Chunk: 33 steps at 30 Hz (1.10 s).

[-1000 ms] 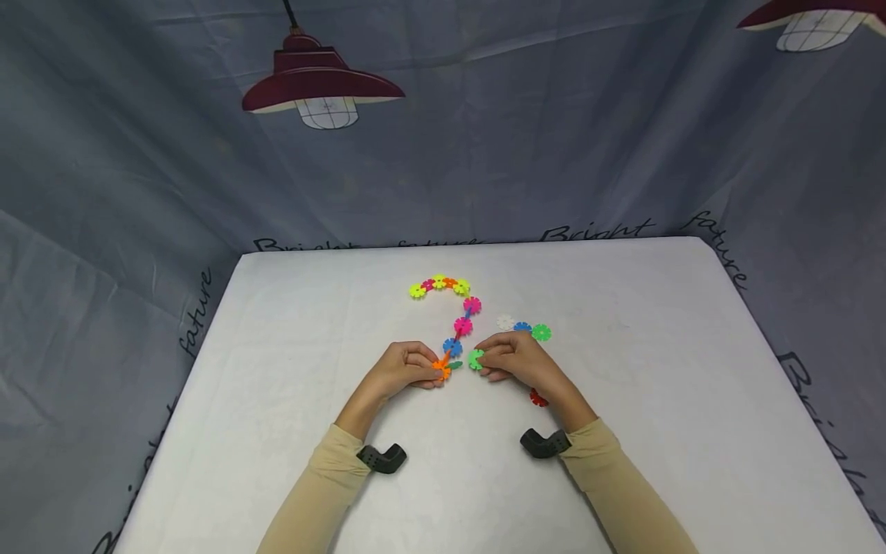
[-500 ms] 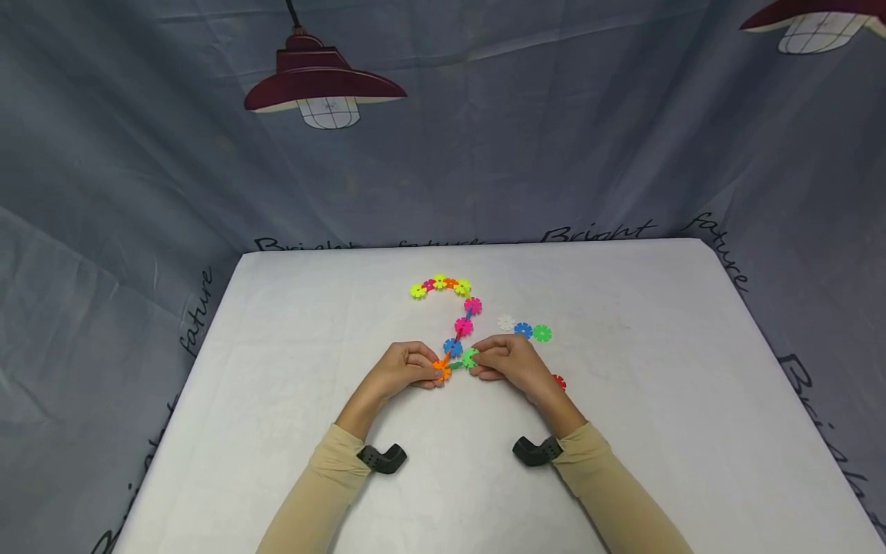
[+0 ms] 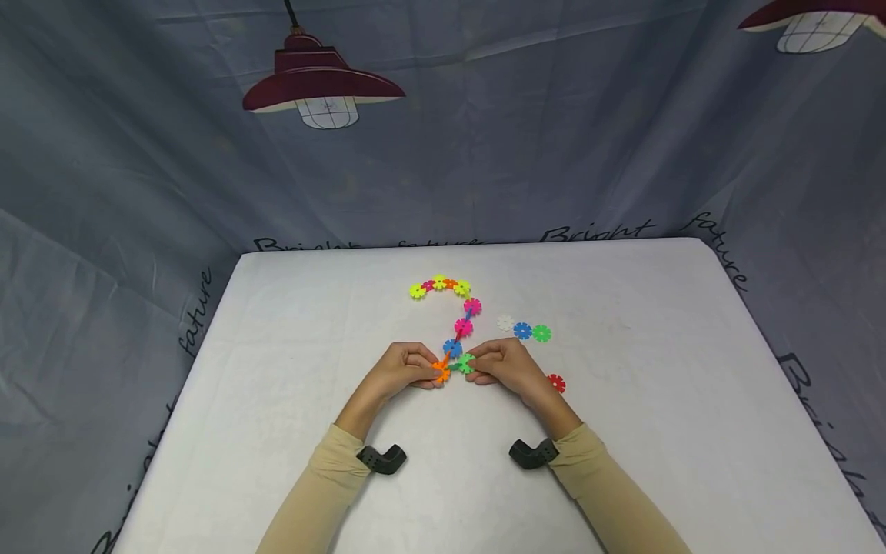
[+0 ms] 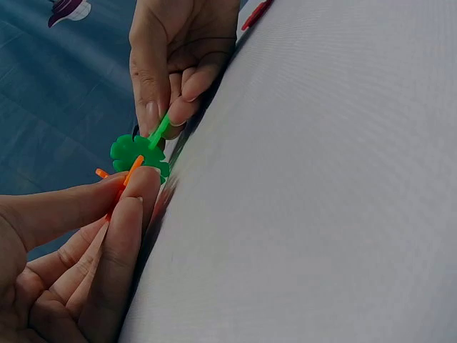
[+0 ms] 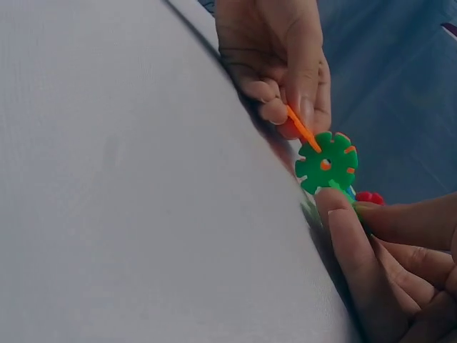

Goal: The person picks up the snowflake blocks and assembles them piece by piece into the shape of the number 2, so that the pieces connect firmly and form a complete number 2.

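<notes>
- Two hands are working close together at the centre of the frame, as I am watching from afar, on a curving chain of notched discs (image 3: 463, 327).
- The left hand (image 3: 408, 365) is pinching an orange disc (image 3: 443, 375) at the chain's lower end, fingertips closed on it.
- The right hand (image 3: 505, 363), also in a tight pinch, is bringing a light green disc (image 3: 465, 363) against the dark green disc (image 5: 315, 170); a gap was showing a second ago.
- I am judging this to be a fresh link going on, though I cannot tell whether it is seated.
- Right of centre, a red disc (image 3: 557, 383) is now showing more fully beside the shifted wrist; a loose white disc (image 3: 505, 322), loose blue disc (image 3: 522, 331) and loose green disc (image 3: 541, 333) are lying above, unmoved.
</notes>
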Tool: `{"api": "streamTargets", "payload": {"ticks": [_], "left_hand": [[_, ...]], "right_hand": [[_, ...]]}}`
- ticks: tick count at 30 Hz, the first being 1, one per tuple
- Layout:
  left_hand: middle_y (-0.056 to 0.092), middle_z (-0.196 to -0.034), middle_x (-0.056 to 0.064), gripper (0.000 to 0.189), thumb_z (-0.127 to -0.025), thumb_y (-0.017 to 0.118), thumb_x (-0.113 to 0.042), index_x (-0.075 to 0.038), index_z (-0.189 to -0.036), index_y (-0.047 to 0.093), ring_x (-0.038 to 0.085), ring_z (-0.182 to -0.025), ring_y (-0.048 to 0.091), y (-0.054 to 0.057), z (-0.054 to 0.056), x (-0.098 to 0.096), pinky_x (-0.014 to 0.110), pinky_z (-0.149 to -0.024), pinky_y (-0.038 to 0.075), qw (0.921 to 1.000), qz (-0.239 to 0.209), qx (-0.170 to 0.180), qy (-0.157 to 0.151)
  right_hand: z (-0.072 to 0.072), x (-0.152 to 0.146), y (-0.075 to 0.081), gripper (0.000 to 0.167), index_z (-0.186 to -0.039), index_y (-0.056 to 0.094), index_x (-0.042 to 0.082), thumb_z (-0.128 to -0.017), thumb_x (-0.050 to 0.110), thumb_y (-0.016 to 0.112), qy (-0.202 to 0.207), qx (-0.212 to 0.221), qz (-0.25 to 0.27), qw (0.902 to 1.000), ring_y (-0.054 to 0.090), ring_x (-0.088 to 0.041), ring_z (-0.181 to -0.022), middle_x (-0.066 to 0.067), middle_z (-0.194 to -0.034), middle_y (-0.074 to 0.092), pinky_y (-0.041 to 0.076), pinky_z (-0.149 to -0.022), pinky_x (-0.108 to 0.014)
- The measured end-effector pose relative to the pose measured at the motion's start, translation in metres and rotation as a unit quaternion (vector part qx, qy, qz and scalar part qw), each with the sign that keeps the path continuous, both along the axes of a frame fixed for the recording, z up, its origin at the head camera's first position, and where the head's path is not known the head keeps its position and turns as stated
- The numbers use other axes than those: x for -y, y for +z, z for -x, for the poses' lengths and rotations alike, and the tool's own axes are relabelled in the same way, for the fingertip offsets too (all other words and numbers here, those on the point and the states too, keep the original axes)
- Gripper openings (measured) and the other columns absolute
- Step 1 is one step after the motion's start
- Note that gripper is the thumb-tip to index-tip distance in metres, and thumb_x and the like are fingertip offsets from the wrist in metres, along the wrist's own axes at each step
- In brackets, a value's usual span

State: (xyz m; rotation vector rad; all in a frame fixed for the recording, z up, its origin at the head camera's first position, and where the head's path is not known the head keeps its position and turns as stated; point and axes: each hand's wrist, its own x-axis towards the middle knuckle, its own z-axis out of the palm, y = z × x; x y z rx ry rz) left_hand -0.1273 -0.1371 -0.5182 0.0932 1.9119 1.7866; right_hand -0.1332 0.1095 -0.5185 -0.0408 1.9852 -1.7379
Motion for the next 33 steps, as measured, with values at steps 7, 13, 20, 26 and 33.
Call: {"api": "streamTargets", "payload": {"ticks": [7,13,20,26,33], "left_hand": [[0.078,-0.091,0.021,0.020,-0.091,0.071,0.005,0.014,-0.107,0.063,0.014,-0.074,0.078,0.001,-0.001,-0.001,0.027,-0.070,0.063,1.0000,0.000,-0.003,0.006],[0.078,-0.092,0.023,0.021,-0.091,0.072,0.004,0.014,-0.108,0.063,0.015,-0.074,0.078,0.002,-0.001,-0.001,0.027,-0.070,0.063,1.0000,-0.002,0.001,0.004],[0.078,-0.094,0.023,0.021,-0.093,0.070,0.004,0.015,-0.108,0.062,0.015,-0.076,0.078,0.002,-0.001,0.000,0.026,-0.070,0.063,0.9999,-0.005,-0.010,-0.008],[0.078,-0.094,0.021,0.019,-0.093,0.070,0.004,0.014,-0.108,0.062,0.014,-0.076,0.077,0.002,0.000,0.001,0.026,-0.070,0.063,0.9999,-0.003,-0.010,-0.008],[0.079,-0.089,0.015,0.019,-0.092,0.071,0.005,0.013,-0.108,0.064,0.014,-0.073,0.077,0.002,-0.001,0.000,0.026,-0.068,0.063,0.9999,-0.002,-0.010,-0.008]], "right_hand": [[0.001,0.003,-0.002,0.031,-0.121,0.065,-0.015,-0.097,0.004,0.069,0.006,0.001,0.012,0.9999,0.079,-0.019,-0.076,-0.028,-0.100,0.077,0.062,-0.071,-0.025],[0.001,0.002,0.000,0.031,-0.122,0.065,-0.014,-0.097,0.004,0.069,0.012,0.004,0.010,0.9999,0.079,-0.020,-0.078,-0.028,-0.100,0.077,0.063,-0.071,-0.026],[0.000,0.000,0.005,0.030,-0.122,0.068,-0.009,-0.097,0.007,0.070,0.021,-0.012,-0.027,0.9993,0.077,-0.015,-0.072,-0.020,-0.092,0.079,0.063,-0.069,-0.028],[0.002,-0.006,0.008,0.027,-0.119,0.072,-0.003,-0.098,0.013,0.070,0.015,-0.067,-0.069,0.9953,0.075,-0.015,-0.070,-0.014,-0.087,0.078,0.063,-0.067,-0.028],[0.011,-0.022,0.011,0.029,-0.123,0.070,0.001,-0.098,0.017,0.070,-0.050,-0.158,-0.174,0.9708,0.072,-0.014,-0.060,-0.009,-0.081,0.076,0.060,-0.071,-0.028]]}}
